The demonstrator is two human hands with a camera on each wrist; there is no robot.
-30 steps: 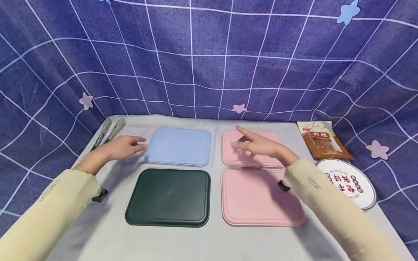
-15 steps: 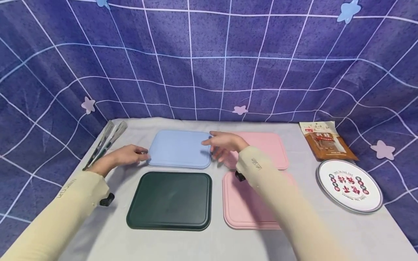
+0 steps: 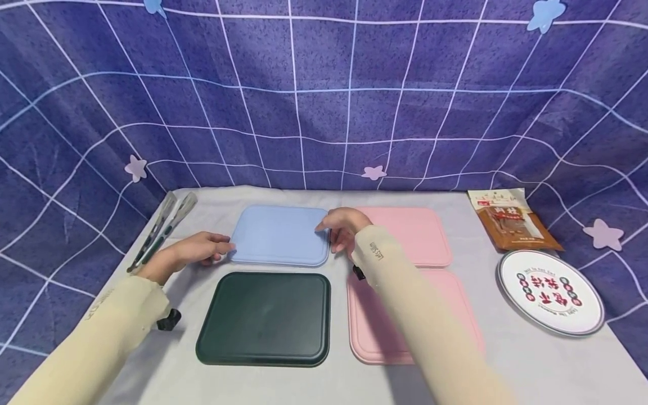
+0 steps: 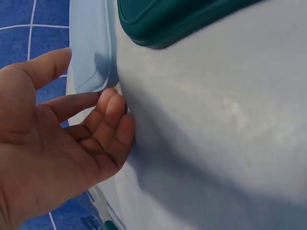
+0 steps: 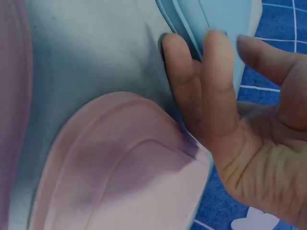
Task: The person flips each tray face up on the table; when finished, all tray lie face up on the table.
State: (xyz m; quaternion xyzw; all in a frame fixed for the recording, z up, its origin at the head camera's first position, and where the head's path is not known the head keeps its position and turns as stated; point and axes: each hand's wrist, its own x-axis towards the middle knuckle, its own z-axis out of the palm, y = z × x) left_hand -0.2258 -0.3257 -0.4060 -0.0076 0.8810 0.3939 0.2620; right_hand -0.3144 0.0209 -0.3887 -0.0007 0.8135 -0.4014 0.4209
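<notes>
Flanking light-blue rectangular board (image 3: 278, 235), just left of centre in the head view | long axis left-to-right; left hand (image 3: 198, 248) by its lower-left corner, right hand (image 3: 348, 224) at its right end, equally near | thumbs spread wide from fingers; firm contact: cannot tell

Blue curtains (image 3: 324, 112) around a white table (image 3: 283, 388) suggest a booth.

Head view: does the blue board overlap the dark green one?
No, a strip of white tablecloth shows between the blue board and the dark green board.
</notes>
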